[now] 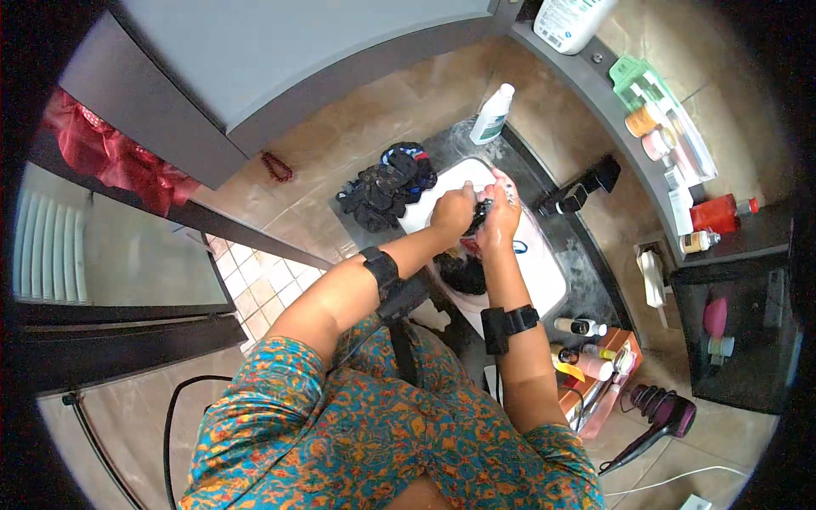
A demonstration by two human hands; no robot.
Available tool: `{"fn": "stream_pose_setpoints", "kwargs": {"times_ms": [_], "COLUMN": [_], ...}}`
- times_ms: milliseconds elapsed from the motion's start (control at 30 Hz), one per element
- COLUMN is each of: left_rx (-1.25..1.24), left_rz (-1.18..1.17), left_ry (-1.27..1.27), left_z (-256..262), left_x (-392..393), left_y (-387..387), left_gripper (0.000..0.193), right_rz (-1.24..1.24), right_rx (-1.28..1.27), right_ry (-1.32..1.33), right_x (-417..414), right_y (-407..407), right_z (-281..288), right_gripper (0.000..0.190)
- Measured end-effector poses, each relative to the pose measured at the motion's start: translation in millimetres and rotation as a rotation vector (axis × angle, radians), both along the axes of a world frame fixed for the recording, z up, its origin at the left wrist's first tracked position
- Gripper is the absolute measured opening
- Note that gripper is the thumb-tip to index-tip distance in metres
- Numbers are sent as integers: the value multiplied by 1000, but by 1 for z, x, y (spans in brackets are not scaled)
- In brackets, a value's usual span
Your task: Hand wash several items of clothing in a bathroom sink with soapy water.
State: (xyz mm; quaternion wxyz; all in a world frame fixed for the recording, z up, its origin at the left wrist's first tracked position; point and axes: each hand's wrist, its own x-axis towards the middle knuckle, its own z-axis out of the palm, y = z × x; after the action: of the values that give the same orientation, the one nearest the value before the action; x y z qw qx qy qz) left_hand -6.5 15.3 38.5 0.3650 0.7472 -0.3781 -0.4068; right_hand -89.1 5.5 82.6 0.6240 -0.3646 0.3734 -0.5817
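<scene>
Over a white washbasin [542, 274], my left hand [454, 211] and my right hand [501, 213] grip a small dark wet cloth [479, 218] between them. Suds and water show on my right hand. Below them in the basin lies more dark fabric [460, 273], partly hidden by my right forearm. A small blue loop [520, 247] lies in the basin to the right of my right wrist. Left of the basin, a heap of dark garments [382, 191] rests on the black counter, some bearing blue, white and red bands.
A white bottle [492, 116] stands behind the basin, near the black faucet [583, 188]. Small bottles and an orange organizer box [628, 350] crowd the right side. A hair dryer [669, 414] hangs beyond. Toiletries line the shelf [612, 83]. A grey cabinet [306, 38] juts overhead.
</scene>
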Motion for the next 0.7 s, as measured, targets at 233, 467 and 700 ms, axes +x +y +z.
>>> {"fn": "stream_pose_setpoints", "kwargs": {"times_ms": [233,467,700], "left_rx": [-338,42,-44], "left_rz": [-32,187,100], "left_ry": [-59,608,104], "left_z": [11,21,32], "left_x": [0,-2,-1], "left_y": [12,-1,1], "left_gripper": [64,60,58], "right_rz": [-21,-53,-143], "right_rx": [68,-117,73], "right_ry": [-14,11,-76], "right_x": [5,17,12], "right_y": [-5,1,0], "right_z": [-1,10,15], "right_gripper": [22,34,42]}}
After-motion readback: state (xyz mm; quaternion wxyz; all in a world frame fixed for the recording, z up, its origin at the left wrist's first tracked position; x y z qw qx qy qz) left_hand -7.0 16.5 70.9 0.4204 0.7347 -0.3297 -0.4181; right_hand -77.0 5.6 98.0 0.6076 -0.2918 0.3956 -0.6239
